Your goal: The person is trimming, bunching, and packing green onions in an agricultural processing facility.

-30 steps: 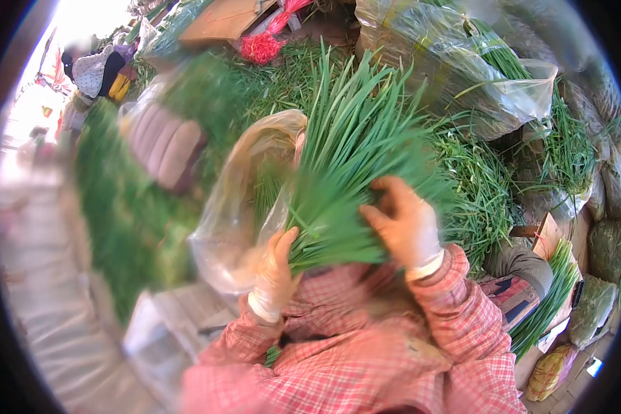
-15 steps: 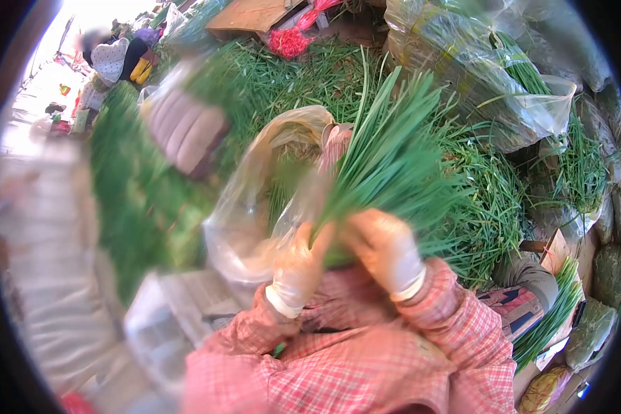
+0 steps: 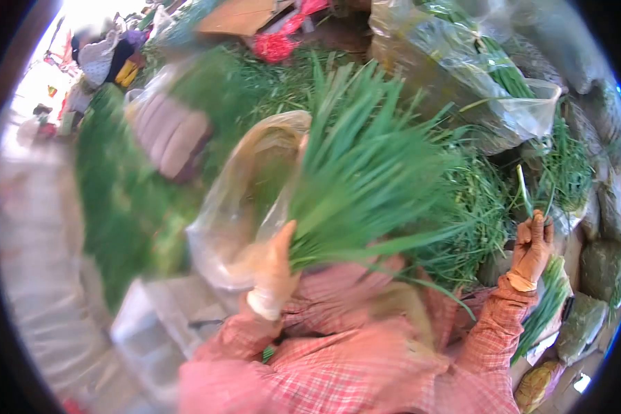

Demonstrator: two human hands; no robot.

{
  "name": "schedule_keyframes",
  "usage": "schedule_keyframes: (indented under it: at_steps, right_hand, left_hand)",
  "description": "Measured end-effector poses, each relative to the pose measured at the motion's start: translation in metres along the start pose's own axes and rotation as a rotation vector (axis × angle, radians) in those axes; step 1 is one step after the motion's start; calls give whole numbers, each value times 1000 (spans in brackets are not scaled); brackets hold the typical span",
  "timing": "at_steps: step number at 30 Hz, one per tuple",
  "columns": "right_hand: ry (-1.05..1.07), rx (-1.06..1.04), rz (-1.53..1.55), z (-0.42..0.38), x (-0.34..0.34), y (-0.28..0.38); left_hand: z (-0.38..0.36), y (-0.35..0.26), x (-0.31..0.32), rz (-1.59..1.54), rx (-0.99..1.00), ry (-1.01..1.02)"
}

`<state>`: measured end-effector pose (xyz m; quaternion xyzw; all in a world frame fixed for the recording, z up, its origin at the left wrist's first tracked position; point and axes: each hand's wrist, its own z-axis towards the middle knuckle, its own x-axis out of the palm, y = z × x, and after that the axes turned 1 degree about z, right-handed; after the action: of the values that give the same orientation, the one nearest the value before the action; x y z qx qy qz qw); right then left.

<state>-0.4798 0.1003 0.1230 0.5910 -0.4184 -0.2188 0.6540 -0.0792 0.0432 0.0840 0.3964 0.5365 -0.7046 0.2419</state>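
A fanned green bunch (image 3: pixel 372 165) is gripped by the left hand (image 3: pixel 276 269); a few leaves (image 3: pixel 524 190) are pinched in the right hand (image 3: pixel 531 250), well apart.

The leaf bunch (image 3: pixel 372 172) is positioned before the torso. The open plastic bag (image 3: pixel 217 221) is located immediately left. Loose leaves (image 3: pixel 479 207) lie right of the bunch. At the far side, the cardboard (image 3: pixel 236 17) is left of the plastic wrapping (image 3: pixel 448 90), which contains further leaves (image 3: pixel 504 69).
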Motion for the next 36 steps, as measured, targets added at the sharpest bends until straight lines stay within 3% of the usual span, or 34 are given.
schedule_keyframes:
  at_steps: [2,3,5,6,7,10,13,16,17,20,24,25,28,30,32,33,35,36]
  right_hand:
    - [94,-72,-12,3,-27,-12]
    - [62,-66,42,-6,-25,-17]
    - [256,1,58,-25,-15,-13]
    - [221,24,136,-33,-7,-15]
    - [341,3,130,-37,-3,-16]
    - [538,30,28,-51,19,-10]
    - [744,3,-76,-65,52,-2]
    - [1044,-300,-246,-64,82,-4]
    - [1071,-143,-237,-72,91,1]
    - [1247,-350,-409,-72,115,-7]
    - [1366,-282,-389,-81,133,-18]
    - [1377,-318,-465,-82,137,-15]
    - [1189,-407,-464,-86,134,-24]
    - [860,108,-191,-88,126,-18]
    - [472,6,-84,-59,107,-45]
    - [276,65,-39,-38,93,-44]
    - [120,45,-51,7,44,-58]
    - [130,43,-369,21,19,-65]
  left_hand:
    - [4,10,4,-70,38,-43]
    - [7,4,1,-314,-60,-16]
    - [11,-10,-18,-873,-324,169]
    - [13,-12,-29,-1184,-494,326]
    - [14,-17,-39,-1483,-671,482]
    - [12,-49,-53,-1592,-835,357]
    - [11,-48,-46,-1586,-791,451]
    - [4,-47,-39,-1668,-763,490]
    - [3,-50,-38,-1715,-748,507]
    - [12,-73,-46,-1590,-672,552]
    - [14,-62,-28,-1418,-473,599]
    - [16,-65,-28,-1431,-547,606]
    - [15,-67,-21,-1519,-516,579]
    - [10,-57,-9,-1517,-471,542]
    - [2,-47,1,-1499,-466,498]
    - [-2,-43,4,-1482,-482,470]
    - [-6,-40,7,-1466,-503,418]
    - [-7,-40,8,-1470,-507,393]
